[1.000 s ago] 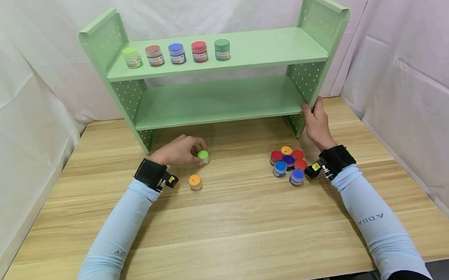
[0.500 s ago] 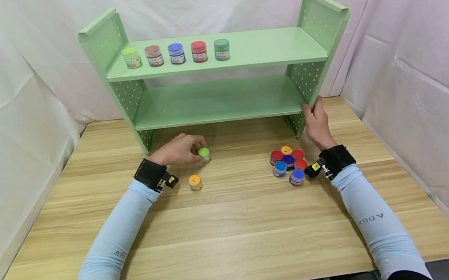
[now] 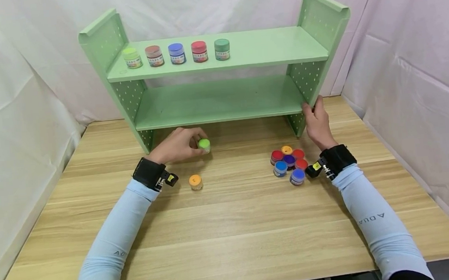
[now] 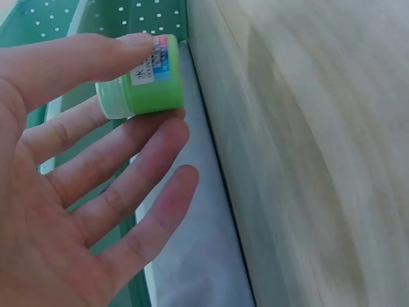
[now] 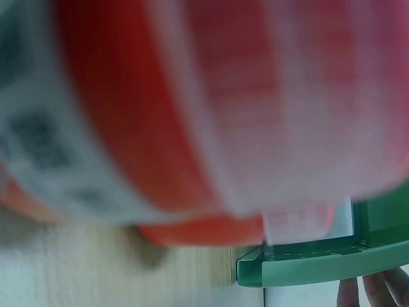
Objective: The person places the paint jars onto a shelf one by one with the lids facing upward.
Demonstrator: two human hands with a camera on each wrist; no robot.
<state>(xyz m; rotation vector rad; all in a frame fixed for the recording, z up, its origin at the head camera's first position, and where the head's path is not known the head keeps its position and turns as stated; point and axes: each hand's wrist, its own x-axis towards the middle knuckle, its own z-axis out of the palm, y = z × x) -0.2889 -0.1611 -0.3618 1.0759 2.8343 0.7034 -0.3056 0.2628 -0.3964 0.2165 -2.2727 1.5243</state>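
My left hand (image 3: 179,144) pinches a light green paint jar (image 3: 204,145) between thumb and fingers, in front of the shelf's lower board. In the left wrist view the jar (image 4: 154,80) is tipped sideways, its label partly under the thumb, and the other fingers are spread below it. My right hand (image 3: 318,126) grips the lower right side panel of the green two-tier shelf (image 3: 217,101); part of the fingers is hidden behind the panel. Near my left wrist an orange-lidded jar (image 3: 195,182) stands on the table.
Several paint jars, among them a dark green one (image 3: 222,50), stand in a row on the upper board. Beside my right wrist is a cluster of jars, including a blue one (image 3: 280,168); a red jar (image 5: 128,115) fills much of the right wrist view. White cloth (image 3: 421,76) hangs around the table.
My left hand has moved slightly away from me and up with the light green jar, toward the shelf. My right hand stays on the side panel, and the other jars stand as before.
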